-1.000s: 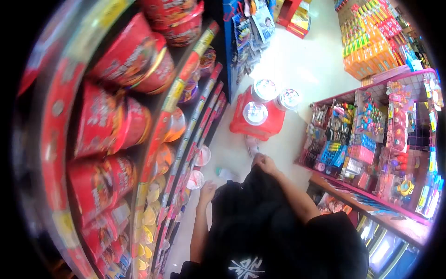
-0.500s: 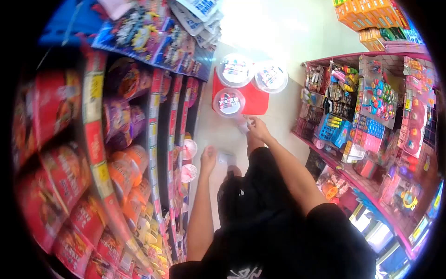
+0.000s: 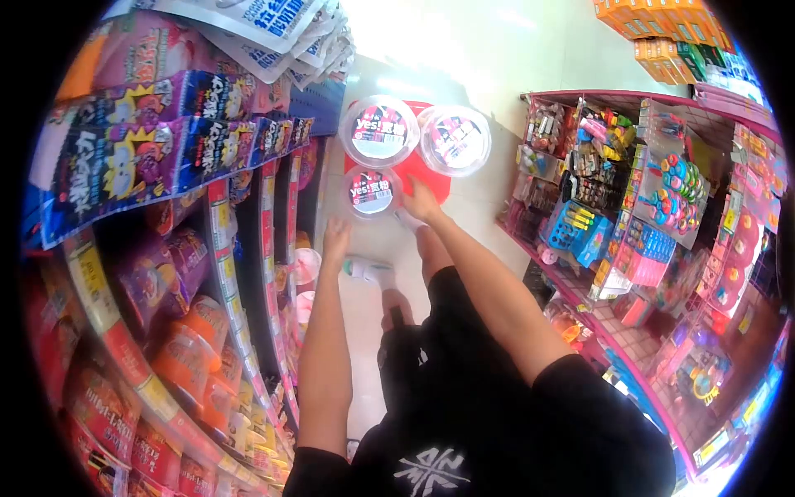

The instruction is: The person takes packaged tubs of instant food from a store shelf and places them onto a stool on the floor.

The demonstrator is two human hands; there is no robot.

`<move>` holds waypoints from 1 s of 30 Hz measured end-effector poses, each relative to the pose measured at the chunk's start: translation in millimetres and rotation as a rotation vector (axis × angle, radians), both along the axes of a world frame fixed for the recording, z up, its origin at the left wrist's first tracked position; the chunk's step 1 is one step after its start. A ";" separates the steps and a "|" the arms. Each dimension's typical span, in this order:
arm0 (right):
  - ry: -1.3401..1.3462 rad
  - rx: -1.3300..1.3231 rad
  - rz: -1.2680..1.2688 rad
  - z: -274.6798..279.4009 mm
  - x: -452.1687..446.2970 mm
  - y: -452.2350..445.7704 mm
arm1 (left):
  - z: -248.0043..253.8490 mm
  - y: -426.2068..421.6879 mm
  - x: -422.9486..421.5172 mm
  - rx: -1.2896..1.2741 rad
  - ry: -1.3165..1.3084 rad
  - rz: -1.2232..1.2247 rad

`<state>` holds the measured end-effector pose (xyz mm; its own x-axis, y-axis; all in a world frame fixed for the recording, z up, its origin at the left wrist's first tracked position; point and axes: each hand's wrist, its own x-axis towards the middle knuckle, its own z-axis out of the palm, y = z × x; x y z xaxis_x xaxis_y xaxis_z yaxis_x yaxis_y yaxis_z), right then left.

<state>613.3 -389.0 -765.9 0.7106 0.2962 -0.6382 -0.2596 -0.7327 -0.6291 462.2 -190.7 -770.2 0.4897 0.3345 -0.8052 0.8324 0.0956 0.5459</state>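
Three clear plastic tubs with printed lids stand together on a red surface in front of me. The nearest tub (image 3: pixel 370 192) has a pink and black label. Behind it are the left tub (image 3: pixel 379 131) and the right tub (image 3: pixel 455 141). My right hand (image 3: pixel 422 203) is at the right edge of the nearest tub, fingers stretched out. Whether it touches the tub is hard to tell. Just below the same tub's left side, my left hand (image 3: pixel 336 240) reaches up, slightly apart from it, fingers extended and holding nothing.
Under the tubs is a red stool or box (image 3: pixel 435 184). Snack bags (image 3: pixel 124 161) hang on the left above shelves of orange instant-noodle cups (image 3: pixel 190 340). A pink rack (image 3: pixel 642 273) with small goods lines the right. My foot (image 3: pixel 364 269) is on the pale floor.
My view has shifted forward, and the tubs' labels are clearer. Both hands have moved up to the nearest tub, and the right hand's fingers have spread from a closer bend.
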 end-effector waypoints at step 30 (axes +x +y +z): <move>-0.417 0.470 0.397 230.6 -166.5 -1.9 | 224.8 -40.6 -174.9 0.527 -0.386 0.299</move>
<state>446.9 -390.9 -535.3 0.6491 0.7564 -0.0813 0.2978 -0.3510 -0.8878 287.3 -231.3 -545.4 0.5333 0.7956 -0.2873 0.5500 -0.0681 0.8324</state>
